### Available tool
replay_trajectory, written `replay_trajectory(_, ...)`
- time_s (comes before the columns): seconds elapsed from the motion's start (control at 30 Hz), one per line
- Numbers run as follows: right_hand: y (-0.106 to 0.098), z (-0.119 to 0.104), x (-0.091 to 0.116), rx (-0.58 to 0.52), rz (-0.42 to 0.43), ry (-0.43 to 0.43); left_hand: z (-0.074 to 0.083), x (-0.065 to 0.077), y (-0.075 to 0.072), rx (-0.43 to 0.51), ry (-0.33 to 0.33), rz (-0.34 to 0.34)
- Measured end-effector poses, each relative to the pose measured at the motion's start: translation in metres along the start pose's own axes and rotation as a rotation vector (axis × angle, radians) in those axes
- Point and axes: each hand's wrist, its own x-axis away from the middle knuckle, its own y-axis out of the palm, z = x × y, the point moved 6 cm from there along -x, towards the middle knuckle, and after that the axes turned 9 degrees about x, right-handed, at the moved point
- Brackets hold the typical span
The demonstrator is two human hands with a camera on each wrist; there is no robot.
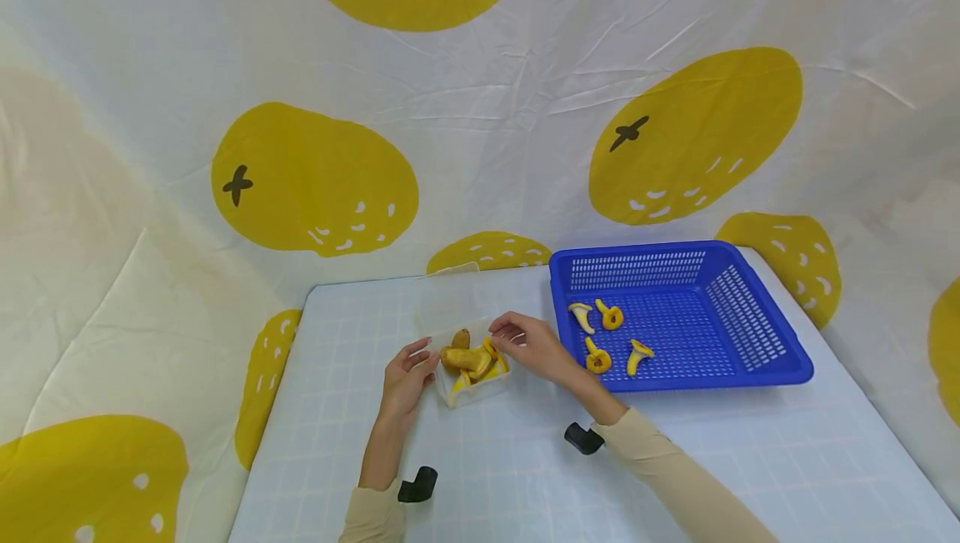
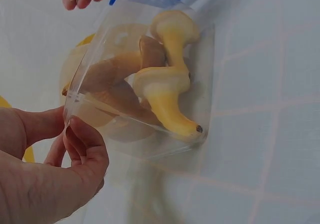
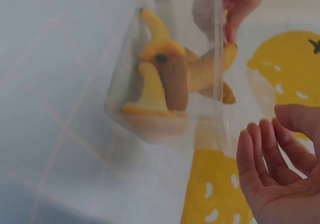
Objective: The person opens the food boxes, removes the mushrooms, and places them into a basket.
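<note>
A clear plastic box stands on the table with its hinged lid tipped back. Inside lie yellow mushrooms, trumpet-shaped, and several brown, elongated pieces whose kind I cannot make out. At the box's left side, my left hand pinches the rim between thumb and fingers. My right hand hovers by the right rim, its fingers loosely bent and nothing in them. The right wrist view shows a gap between those fingertips and the box.
To the right of the box stands a blue plastic basket with several yellow mushrooms along its left side. A white cloth printed with yellow fruit hangs behind the table. Black wrist mounts sit on both forearms.
</note>
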Motion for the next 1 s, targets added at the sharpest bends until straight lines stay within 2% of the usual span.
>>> replay_trajectory(0.23,0.024,-0.005,-0.007,-0.016,-0.024,-0.003,0.001,0.001,0.001,-0.002,0.014,0.005)
replay_trajectory(0.47,0.049,-0.011,-0.014,0.015,-0.038,-0.09,0.001,0.001,0.0,0.001,0.019,0.008)
replay_trajectory(0.6,0.062,-0.012,-0.016,0.133,-0.026,-0.133,0.002,0.002,0.0,0.003,0.024,0.006)
replay_trajectory(0.77,0.07,-0.011,-0.014,0.323,0.037,-0.175,0.002,0.004,0.001,-0.004,0.029,0.007)
replay_trajectory(1.0,0.071,-0.009,-0.013,0.365,0.074,-0.16,0.001,0.004,0.001,-0.001,0.034,0.006)
